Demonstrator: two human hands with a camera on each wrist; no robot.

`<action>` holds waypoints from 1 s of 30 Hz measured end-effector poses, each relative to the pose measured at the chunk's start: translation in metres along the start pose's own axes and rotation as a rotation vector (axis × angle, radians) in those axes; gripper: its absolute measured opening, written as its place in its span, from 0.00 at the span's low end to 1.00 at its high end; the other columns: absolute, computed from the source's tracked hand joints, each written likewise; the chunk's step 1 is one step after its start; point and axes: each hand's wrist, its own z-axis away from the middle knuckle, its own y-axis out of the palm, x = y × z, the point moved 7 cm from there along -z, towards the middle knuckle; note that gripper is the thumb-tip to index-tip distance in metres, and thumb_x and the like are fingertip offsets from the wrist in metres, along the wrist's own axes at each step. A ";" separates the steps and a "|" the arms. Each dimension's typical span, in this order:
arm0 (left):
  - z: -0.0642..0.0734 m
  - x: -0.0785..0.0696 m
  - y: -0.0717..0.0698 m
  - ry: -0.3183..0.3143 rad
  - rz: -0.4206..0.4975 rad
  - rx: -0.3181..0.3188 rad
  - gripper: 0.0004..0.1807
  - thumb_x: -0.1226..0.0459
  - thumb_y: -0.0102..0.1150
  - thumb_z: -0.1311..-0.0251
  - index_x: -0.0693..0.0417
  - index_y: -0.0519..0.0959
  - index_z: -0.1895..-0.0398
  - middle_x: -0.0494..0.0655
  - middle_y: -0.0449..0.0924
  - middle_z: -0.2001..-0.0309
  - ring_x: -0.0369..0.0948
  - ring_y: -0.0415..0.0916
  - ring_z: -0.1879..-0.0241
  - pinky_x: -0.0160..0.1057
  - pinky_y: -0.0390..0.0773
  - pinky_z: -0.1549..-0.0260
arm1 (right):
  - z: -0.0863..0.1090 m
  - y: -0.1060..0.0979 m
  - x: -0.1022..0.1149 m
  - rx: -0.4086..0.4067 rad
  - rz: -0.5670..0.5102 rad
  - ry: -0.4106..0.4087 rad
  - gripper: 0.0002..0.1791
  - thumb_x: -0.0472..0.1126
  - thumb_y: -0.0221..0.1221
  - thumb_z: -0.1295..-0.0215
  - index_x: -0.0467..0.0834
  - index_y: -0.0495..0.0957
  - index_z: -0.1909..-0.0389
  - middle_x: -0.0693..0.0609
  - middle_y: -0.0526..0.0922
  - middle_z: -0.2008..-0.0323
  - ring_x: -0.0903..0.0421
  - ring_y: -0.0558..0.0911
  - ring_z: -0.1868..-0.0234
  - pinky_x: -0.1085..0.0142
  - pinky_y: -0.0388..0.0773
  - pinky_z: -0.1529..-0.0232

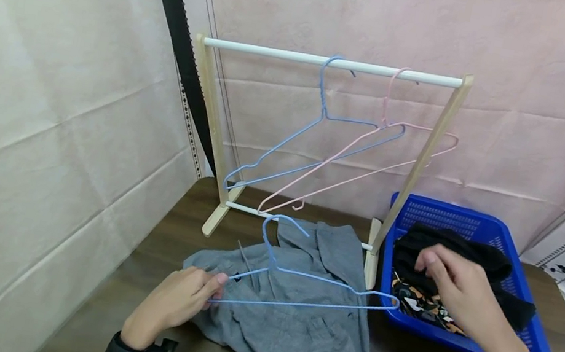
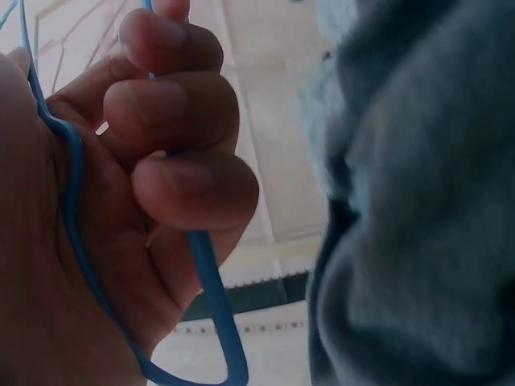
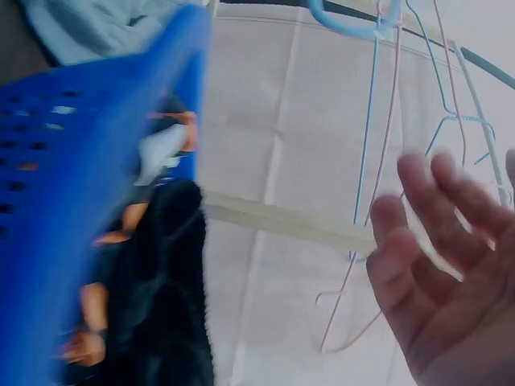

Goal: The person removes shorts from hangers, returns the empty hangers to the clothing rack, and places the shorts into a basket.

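My left hand [image 1: 178,297] grips one end of a blue clothes hanger [image 1: 295,303]. In the left wrist view, its fingers [image 2: 197,189] curl round the hanger's lower bar. The hanger lies over a crumpled grey garment [image 1: 289,339] spread on the table, its hook toward the rack. My right hand [image 1: 457,289] is above the blue basket [image 1: 482,221], over a black cloth [image 1: 434,242] and a patterned cloth [image 1: 426,306]. Its fingers [image 3: 438,205] are loosely bent in the right wrist view, with nothing held in them.
Behind the garment stands a small rack with a white rail [image 1: 280,53] and wooden legs [image 1: 426,156]. Another blue hanger [image 1: 276,149] and a pink hanger [image 1: 330,158] hang from it. The basket stands at the right on the brown table [image 1: 127,299], close to the rack's right leg.
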 end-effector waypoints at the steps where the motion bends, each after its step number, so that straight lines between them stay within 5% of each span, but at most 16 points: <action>1: 0.001 0.002 -0.001 -0.001 -0.005 -0.003 0.31 0.48 0.37 0.14 0.41 0.81 0.78 0.27 0.72 0.82 0.28 0.69 0.80 0.36 0.71 0.71 | -0.008 -0.002 -0.002 -0.016 0.009 0.007 0.13 0.36 0.50 0.16 0.49 0.82 0.58 0.55 0.82 0.66 0.64 0.73 0.71 0.73 0.68 0.68; 9: 0.008 0.007 -0.003 0.017 0.000 -0.008 0.31 0.50 0.36 0.13 0.41 0.80 0.79 0.27 0.71 0.83 0.28 0.69 0.80 0.36 0.71 0.72 | -0.063 -0.008 -0.015 -0.121 -0.012 0.143 0.20 0.50 0.49 0.14 0.38 0.79 0.42 0.40 0.85 0.57 0.65 0.75 0.61 0.73 0.68 0.61; 15: 0.012 0.010 -0.004 0.007 0.001 -0.017 0.30 0.50 0.37 0.14 0.40 0.80 0.78 0.26 0.72 0.83 0.28 0.69 0.80 0.35 0.70 0.73 | -0.079 -0.002 -0.014 -0.181 -0.046 0.147 0.22 0.51 0.49 0.14 0.35 0.79 0.43 0.39 0.85 0.60 0.65 0.75 0.64 0.71 0.68 0.63; 19: 0.012 0.011 -0.002 0.004 0.003 -0.014 0.30 0.50 0.37 0.14 0.39 0.79 0.78 0.27 0.72 0.82 0.28 0.69 0.80 0.35 0.70 0.73 | -0.081 -0.003 -0.017 -0.217 -0.040 0.158 0.23 0.51 0.49 0.15 0.34 0.79 0.44 0.37 0.84 0.58 0.55 0.76 0.63 0.69 0.67 0.62; 24: 0.011 0.013 -0.003 -0.014 0.008 -0.010 0.31 0.49 0.36 0.13 0.40 0.79 0.78 0.28 0.71 0.82 0.29 0.69 0.80 0.35 0.69 0.74 | -0.086 -0.007 -0.021 -0.281 -0.062 0.179 0.23 0.48 0.50 0.15 0.31 0.77 0.42 0.34 0.82 0.50 0.41 0.80 0.49 0.72 0.67 0.55; 30: 0.009 0.013 -0.001 -0.023 0.006 -0.007 0.31 0.49 0.36 0.13 0.40 0.80 0.78 0.28 0.71 0.83 0.29 0.69 0.81 0.36 0.70 0.73 | -0.098 -0.007 -0.023 -0.329 -0.111 0.177 0.23 0.47 0.50 0.15 0.30 0.73 0.39 0.35 0.76 0.47 0.61 0.71 0.48 0.73 0.67 0.52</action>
